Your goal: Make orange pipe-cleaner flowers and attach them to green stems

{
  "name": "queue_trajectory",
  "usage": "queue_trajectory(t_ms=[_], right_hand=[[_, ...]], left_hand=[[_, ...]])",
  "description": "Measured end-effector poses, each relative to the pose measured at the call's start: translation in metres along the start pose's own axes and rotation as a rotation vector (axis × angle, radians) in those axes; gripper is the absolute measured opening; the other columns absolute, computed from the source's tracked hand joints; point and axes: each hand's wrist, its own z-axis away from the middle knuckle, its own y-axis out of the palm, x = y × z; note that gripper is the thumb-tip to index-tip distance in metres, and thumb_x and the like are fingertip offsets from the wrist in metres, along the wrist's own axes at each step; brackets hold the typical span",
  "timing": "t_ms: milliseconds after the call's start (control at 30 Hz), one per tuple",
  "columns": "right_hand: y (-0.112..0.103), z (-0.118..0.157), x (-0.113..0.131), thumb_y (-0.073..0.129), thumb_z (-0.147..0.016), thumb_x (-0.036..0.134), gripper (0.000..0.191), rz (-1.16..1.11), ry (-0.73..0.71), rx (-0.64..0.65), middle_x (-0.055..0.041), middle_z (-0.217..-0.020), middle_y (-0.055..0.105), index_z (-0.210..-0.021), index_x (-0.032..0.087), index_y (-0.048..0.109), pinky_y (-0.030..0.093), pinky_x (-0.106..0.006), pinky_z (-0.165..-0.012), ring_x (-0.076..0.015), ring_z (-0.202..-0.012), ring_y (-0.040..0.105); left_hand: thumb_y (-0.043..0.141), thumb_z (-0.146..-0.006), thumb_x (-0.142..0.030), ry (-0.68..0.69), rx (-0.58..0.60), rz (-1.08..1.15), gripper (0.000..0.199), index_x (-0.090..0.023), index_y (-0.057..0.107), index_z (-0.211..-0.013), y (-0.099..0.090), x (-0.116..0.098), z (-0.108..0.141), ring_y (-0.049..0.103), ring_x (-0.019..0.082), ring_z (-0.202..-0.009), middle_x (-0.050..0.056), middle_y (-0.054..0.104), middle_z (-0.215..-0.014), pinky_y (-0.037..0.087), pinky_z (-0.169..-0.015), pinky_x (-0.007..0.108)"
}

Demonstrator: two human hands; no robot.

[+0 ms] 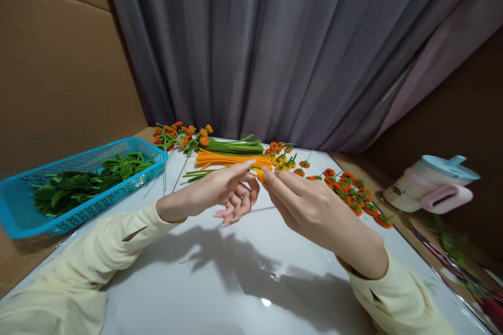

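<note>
Pinches small yellow-orange piece (259,175) in right hand (310,204), its pale end in left hand (230,188) – above white table (220,293).
Curls other left fingers loosely – from hands, shows blue basket (98,208) at 9 o'clock, orange strips (223,158) at 11, orange flower heads (346,186) and mug (411,186) at 3.

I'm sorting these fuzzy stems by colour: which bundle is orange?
The middle bundle, between the thick bundle behind it and the few stems in front, which are all green.

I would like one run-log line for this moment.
left hand: near pale tip | right hand: pinching yellow piece | blue basket: green pieces
</note>
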Motion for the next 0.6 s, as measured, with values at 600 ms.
queue_trajectory(t_ms=[600], right_hand=[[0.015, -0.002, 0.001, 0.038, -0.092, 0.012, 0.019, -0.160, 0.085, -0.021, -0.0062, -0.076, 0.057, -0.101, 0.010, 0.055, 0.036, -0.025, -0.053, -0.0138, -0.065, 0.052]], left_hand=[[0.028, -0.094, -0.047, 0.301, -0.328, -0.316, 0.037, -0.018, 0.036, -0.072, 0.013, 0.009, 0.000, 0.042, 0.006, -0.035, -0.008, 0.041, -0.048, 0.034, -0.037, 0.019]])
